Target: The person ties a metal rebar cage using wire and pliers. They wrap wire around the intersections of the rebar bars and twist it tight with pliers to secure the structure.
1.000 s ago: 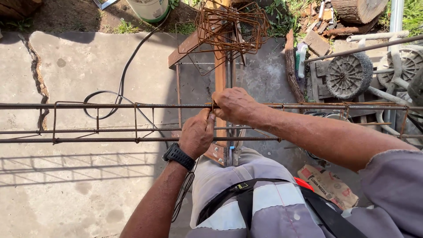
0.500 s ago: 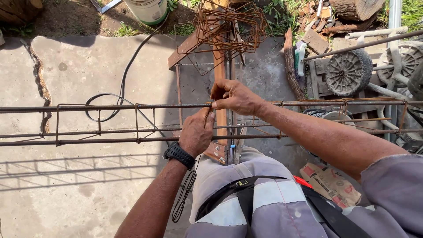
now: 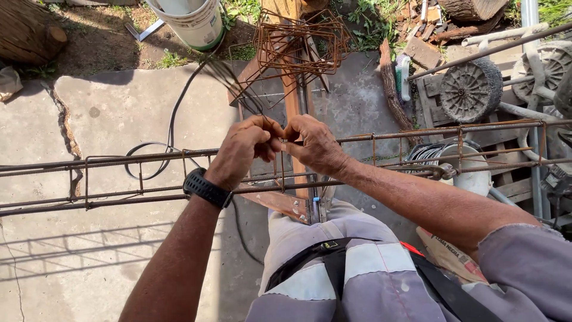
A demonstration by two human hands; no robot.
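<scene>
Both hands have risen and drawn together since the earlier frames — knuckles now nearly touching over the top bar.

Left hand: fingers curled tight, pinching at the upper rod; black wristwatch on the wrist.

Right hand: closed likewise (what the fingertips grip is too small to tell).

Rebar cage: rusty long rods and square stirrups, lying level across the view, held at its top rod between the two hands.

Surroundings — loose stirrups piled on a wooden trestle, white bucket, black cable on cracked concrete.
</scene>
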